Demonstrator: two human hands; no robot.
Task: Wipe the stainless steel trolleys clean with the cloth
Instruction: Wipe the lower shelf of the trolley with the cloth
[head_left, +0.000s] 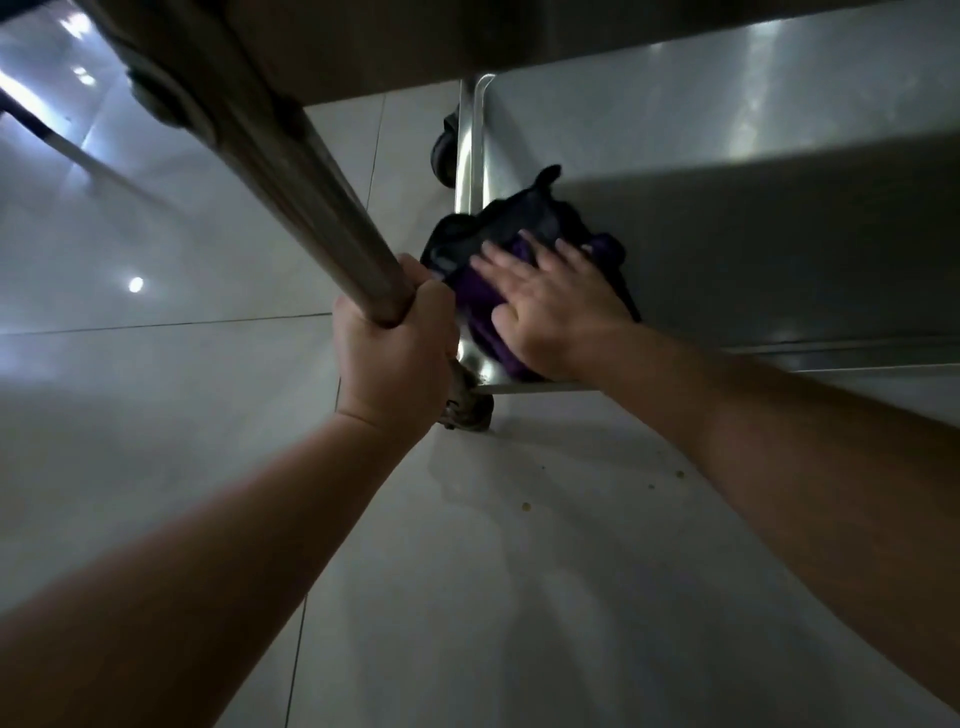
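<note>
Where the tiled floor (156, 415) meets its castors, stainless steel trolley (727, 156): rigid, slick, likely heavy; steady by the upright post (311, 197). Bottom shelf (597, 135): item under wipe. Cloth (498, 244): dark purple, soft, limp, bunched at shelf's near corner; best driven under a flat palm. Right hand (556, 306): fingers spread, pressing cloth down. Left hand (395, 348): fist wrapped round post.
</note>
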